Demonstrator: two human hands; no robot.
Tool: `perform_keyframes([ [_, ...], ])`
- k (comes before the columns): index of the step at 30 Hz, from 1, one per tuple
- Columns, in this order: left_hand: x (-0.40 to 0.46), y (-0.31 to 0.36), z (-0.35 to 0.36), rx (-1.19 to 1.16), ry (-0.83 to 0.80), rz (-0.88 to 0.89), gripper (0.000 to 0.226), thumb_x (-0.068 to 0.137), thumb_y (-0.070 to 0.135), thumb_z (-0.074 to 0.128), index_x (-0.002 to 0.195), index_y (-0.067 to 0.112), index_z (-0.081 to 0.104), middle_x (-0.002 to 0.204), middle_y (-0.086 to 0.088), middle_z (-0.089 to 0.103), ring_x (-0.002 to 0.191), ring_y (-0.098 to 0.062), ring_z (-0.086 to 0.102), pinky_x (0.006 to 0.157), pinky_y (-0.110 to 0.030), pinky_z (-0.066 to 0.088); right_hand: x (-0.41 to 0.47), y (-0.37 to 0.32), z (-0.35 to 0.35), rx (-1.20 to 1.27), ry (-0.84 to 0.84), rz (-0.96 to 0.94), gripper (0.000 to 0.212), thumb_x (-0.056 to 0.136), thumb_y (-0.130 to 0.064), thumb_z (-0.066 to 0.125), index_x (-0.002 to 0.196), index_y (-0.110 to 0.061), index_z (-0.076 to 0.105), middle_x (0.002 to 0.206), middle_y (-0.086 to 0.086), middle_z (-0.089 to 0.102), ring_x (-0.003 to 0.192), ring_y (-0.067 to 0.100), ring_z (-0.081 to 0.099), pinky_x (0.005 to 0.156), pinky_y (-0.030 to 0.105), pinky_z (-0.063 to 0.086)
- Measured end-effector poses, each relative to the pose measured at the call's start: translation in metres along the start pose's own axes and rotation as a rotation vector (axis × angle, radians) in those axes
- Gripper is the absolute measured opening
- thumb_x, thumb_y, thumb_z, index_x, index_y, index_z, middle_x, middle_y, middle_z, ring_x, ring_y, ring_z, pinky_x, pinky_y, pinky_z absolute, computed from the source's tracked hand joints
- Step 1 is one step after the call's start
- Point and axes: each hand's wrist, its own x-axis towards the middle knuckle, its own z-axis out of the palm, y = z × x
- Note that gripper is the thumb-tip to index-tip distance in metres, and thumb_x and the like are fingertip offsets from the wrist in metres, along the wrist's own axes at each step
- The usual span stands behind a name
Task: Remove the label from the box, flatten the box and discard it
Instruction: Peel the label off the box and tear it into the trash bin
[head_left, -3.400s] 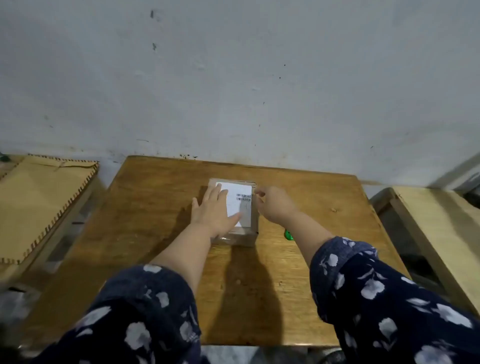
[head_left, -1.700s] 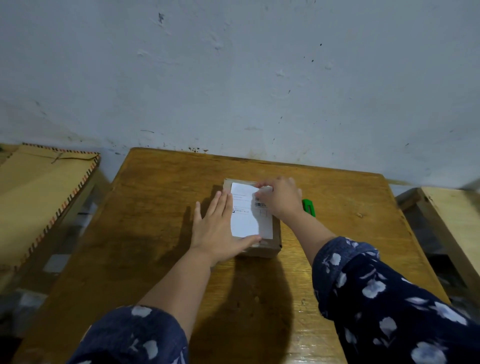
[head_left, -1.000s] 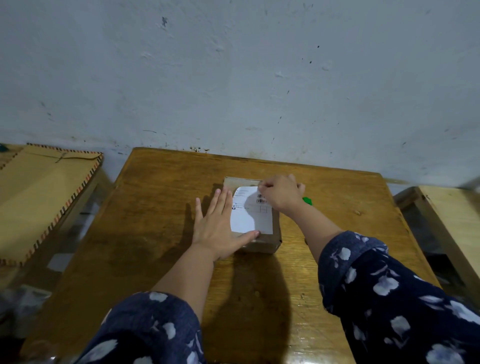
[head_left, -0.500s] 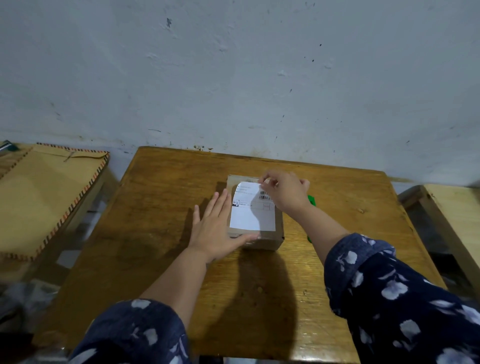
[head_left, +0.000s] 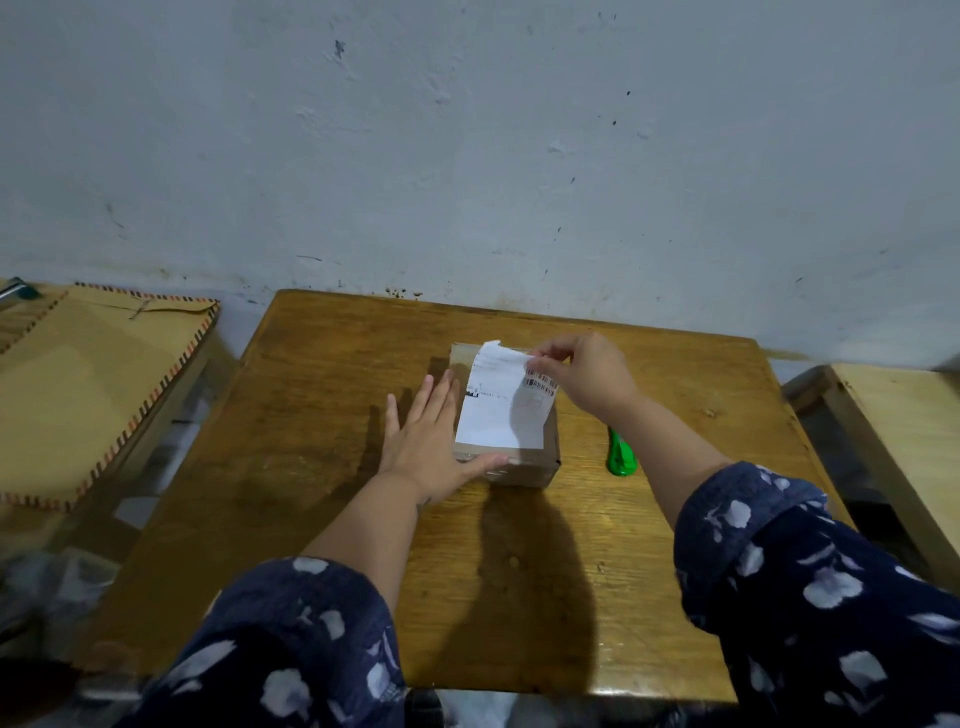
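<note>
Nearest on the tabletop (head_left: 322, 519), the left hand (head_left: 431, 441) is lying flat with straight fingers, bracing the box (head_left: 524, 465) from its 9 o'clock side; it should keep pressing so the box stays put. At the box's 1 o'clock corner, the right hand (head_left: 582, 374) is pinching the label (head_left: 498, 410), whose far edge is lifting. Peeling low and slowly toward 6 o'clock would probably avoid tearing.

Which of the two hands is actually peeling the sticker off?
The right hand: it pinches the white label's lifted far corner. The left hand just lies flat against the box, steadying it.
</note>
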Motion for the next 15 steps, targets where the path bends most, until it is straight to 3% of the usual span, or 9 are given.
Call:
perform_keyframes([
  [5, 0.000, 0.000, -0.003, -0.016, -0.033, 0.000, 0.122, 0.060, 0.096, 0.020, 0.152, 0.021, -0.012, 0.159, 0.006, -0.019, 0.144, -0.015, -0.023, 0.114, -0.056, -0.015, -0.004, -0.004, -0.009, 0.068, -0.033, 0.065, 0.022, 0.085, -0.031, 0.067, 0.065, -0.038, 0.061, 0.066, -0.018, 0.058, 0.062, 0.003, 0.045, 0.081, 0.038, 0.034],
  [10, -0.004, 0.000, -0.006, -0.079, -0.036, 0.022, 0.120, 0.064, 0.093, 0.026, 0.152, 0.021, -0.010, 0.159, 0.007, -0.018, 0.145, -0.015, -0.022, 0.114, -0.056, -0.014, -0.007, -0.004, 0.005, 0.193, 0.161, 0.173, 0.015, 0.086, -0.033, 0.058, 0.072, -0.031, 0.063, 0.070, -0.018, 0.061, 0.081, 0.015, 0.058, 0.093, 0.046, 0.043],
  [15, -0.003, 0.000, -0.003, -0.109, -0.007, 0.021, 0.120, 0.064, 0.092, 0.031, 0.151, 0.022, -0.013, 0.159, 0.009, -0.019, 0.145, -0.014, -0.020, 0.112, -0.054, -0.016, -0.002, 0.003, -0.005, 0.292, 0.185, 0.307, 0.024, 0.087, -0.027, 0.058, 0.063, -0.026, 0.061, 0.067, -0.012, 0.060, 0.072, 0.013, 0.053, 0.083, 0.039, 0.040],
])
